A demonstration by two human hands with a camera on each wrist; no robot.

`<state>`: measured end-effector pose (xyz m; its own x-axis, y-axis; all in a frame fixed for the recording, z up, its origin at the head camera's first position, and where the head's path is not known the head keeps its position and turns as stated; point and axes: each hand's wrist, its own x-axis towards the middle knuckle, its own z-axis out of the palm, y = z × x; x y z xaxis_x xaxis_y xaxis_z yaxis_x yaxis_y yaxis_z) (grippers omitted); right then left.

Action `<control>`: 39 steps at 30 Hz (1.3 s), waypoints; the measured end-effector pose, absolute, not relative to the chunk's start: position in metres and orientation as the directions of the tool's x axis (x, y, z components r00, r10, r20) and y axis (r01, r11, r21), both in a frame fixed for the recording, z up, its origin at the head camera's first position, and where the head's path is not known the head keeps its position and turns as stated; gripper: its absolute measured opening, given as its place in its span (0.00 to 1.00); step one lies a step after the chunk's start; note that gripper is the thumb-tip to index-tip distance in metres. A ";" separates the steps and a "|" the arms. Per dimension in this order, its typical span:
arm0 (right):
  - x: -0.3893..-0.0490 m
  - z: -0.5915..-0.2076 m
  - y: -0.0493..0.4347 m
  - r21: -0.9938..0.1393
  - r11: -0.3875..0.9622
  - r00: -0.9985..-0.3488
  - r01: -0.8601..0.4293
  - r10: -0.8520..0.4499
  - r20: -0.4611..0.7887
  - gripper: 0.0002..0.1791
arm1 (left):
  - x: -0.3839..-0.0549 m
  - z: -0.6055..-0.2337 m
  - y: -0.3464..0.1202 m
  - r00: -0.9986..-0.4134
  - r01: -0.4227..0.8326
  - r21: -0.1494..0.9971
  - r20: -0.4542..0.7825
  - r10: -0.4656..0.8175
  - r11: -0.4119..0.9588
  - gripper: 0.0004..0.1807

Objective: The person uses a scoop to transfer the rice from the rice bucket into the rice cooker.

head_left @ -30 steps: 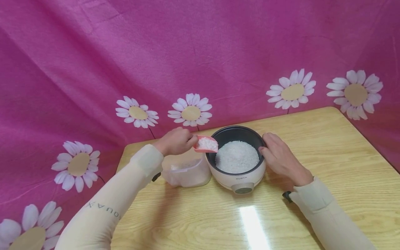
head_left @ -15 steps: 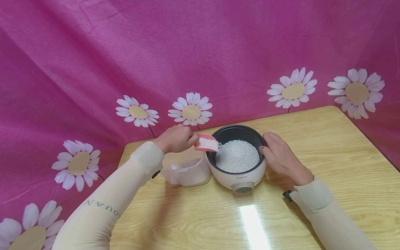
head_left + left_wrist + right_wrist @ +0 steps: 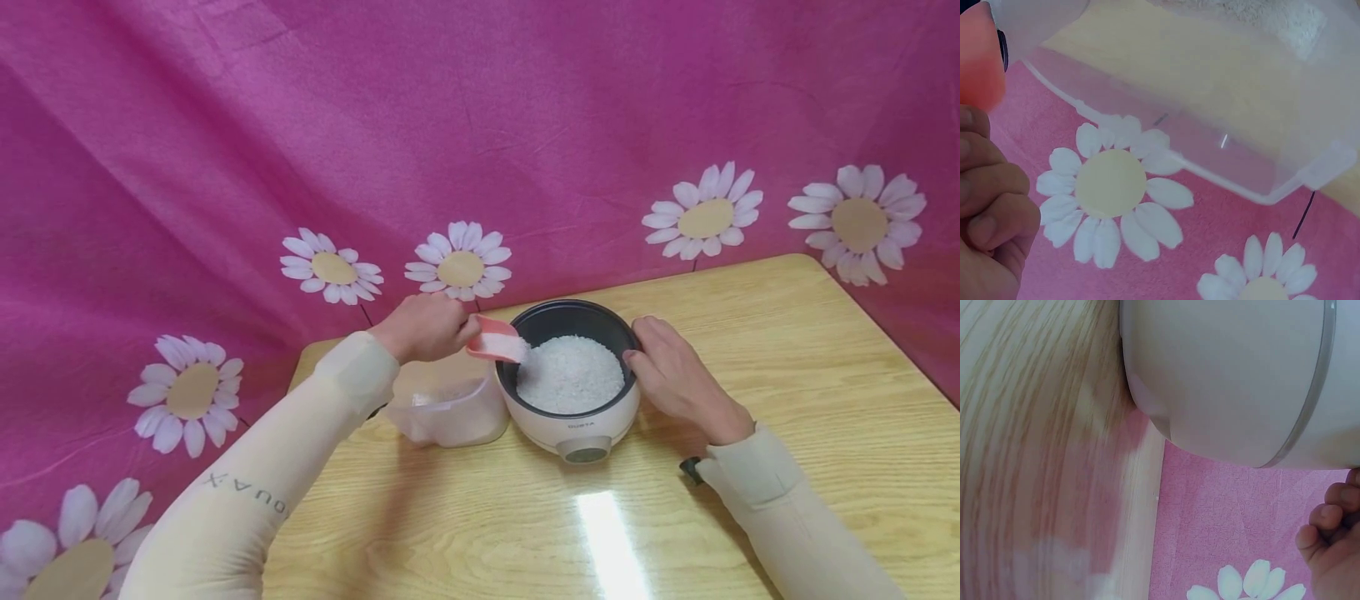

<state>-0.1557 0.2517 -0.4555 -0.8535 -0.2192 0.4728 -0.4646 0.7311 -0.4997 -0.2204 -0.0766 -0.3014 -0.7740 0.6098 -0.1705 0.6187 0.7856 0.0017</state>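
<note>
My left hand (image 3: 427,327) grips the handle of a pink scoop (image 3: 489,323) holding white rice. The scoop tips down to the right, its mouth over the left rim of a small white rice cooker (image 3: 540,429). A heap of white rice (image 3: 572,375) lies in the cooker's dark inner pot (image 3: 573,315). On the cooker's right side, my right hand (image 3: 678,375) holds the rim, thumb at the edge; the right wrist view shows curled fingers (image 3: 1325,515) by the white wall. Only part of the scoop (image 3: 982,59) appears in the left wrist view, above curled left fingers.
A clear plastic container (image 3: 450,421) with some rice (image 3: 1272,19) in it stands against the cooker's left side, below my left hand. Both sit on a wooden table (image 3: 480,517). Behind the table hangs a pink flowered cloth (image 3: 540,125).
My left hand has risen slightly and tilted the scoop further toward the pot. Rice in the scoop has slid to its mouth and there is less of it. My right hand stays put.
</note>
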 end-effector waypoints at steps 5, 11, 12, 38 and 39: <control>-0.156 -0.456 0.252 -0.495 0.728 -0.847 -0.474 -0.223 0.483 0.03 | -0.219 -0.298 -0.073 -0.752 0.659 -0.110 -0.119 0.648 0.744 0.18; -0.156 -0.456 0.252 -0.490 0.726 -0.841 -0.482 -0.226 0.492 0.03 | -0.217 -0.290 -0.068 -0.745 0.666 -0.163 -0.093 0.661 0.728 0.19; -0.156 -0.456 0.251 -0.490 0.726 -0.841 -0.482 -0.226 0.492 0.03 | -0.217 -0.289 -0.068 -0.747 0.663 -0.168 -0.092 0.658 0.729 0.19; -0.155 -0.454 0.251 -0.526 0.725 -0.872 -0.445 -0.215 0.440 0.03 | -0.211 -0.270 -0.113 -0.813 0.582 -0.172 -0.114 0.570 0.795 0.22; -0.155 -0.454 0.250 -0.527 0.724 -0.872 -0.445 -0.216 0.440 0.03 | -0.211 -0.270 -0.115 -0.813 0.583 -0.174 -0.113 0.572 0.794 0.23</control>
<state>-0.1547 0.2504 -0.4544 -0.8717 -0.2158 0.4400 -0.4452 0.7242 -0.5266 -0.2108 -0.1150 -0.2702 -0.8127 0.5715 -0.1134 0.5826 0.7940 -0.1737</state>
